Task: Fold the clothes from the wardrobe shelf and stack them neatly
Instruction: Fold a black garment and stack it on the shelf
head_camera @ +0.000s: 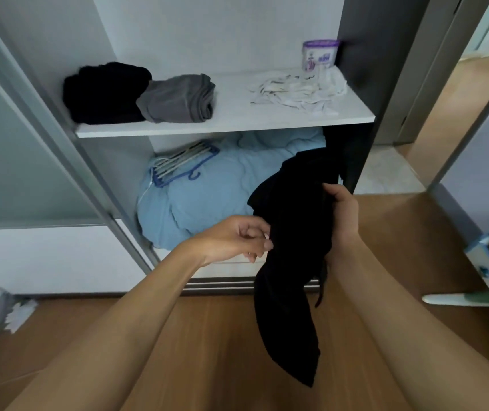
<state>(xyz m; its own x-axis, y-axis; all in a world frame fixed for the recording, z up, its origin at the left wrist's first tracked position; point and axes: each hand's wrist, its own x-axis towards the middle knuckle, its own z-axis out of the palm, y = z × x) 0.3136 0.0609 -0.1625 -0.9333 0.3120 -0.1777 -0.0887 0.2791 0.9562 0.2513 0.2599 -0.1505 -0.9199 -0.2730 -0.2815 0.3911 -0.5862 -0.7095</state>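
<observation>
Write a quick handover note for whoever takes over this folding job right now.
Left hand pinches the black garment at its edge; right hand grips it higher up; it hangs unfolded.
Done: black pile and grey piece lie folded at the left of the shelf.
Left: fold the held garment, then the crumpled white clothes at the shelf's right, and stack them.

A home bedroom: open wardrobe (178,31) with folded clothes (136,93), quilt (207,197).
</observation>
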